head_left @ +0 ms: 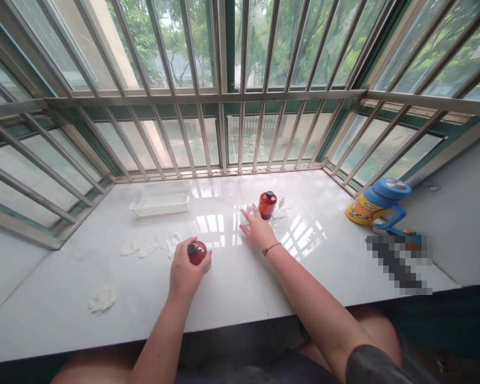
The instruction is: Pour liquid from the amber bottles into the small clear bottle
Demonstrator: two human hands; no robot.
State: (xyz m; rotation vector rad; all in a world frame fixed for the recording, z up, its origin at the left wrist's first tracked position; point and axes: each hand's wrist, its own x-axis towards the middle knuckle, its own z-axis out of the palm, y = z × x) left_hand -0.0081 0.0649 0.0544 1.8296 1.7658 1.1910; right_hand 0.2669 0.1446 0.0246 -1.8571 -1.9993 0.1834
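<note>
My left hand (185, 272) is wrapped round a small red bottle with a black cap (197, 252), standing on the white sill (232, 288). My right hand (257, 228) reaches forward with its fingers stretched out, fingertips on a crumpled white wipe (247, 212). A second red bottle with a black cap (267, 205) stands upright just right of those fingertips. More crumpled clear wrapping (282, 208) lies behind that bottle.
A white slotted plastic basket (160, 204) sits at the back left. Pale gloves (150, 247) and a crumpled white piece (102, 300) lie on the left. A blue and yellow jug (378, 204) stands at the right. Window bars (224, 133) close off the back.
</note>
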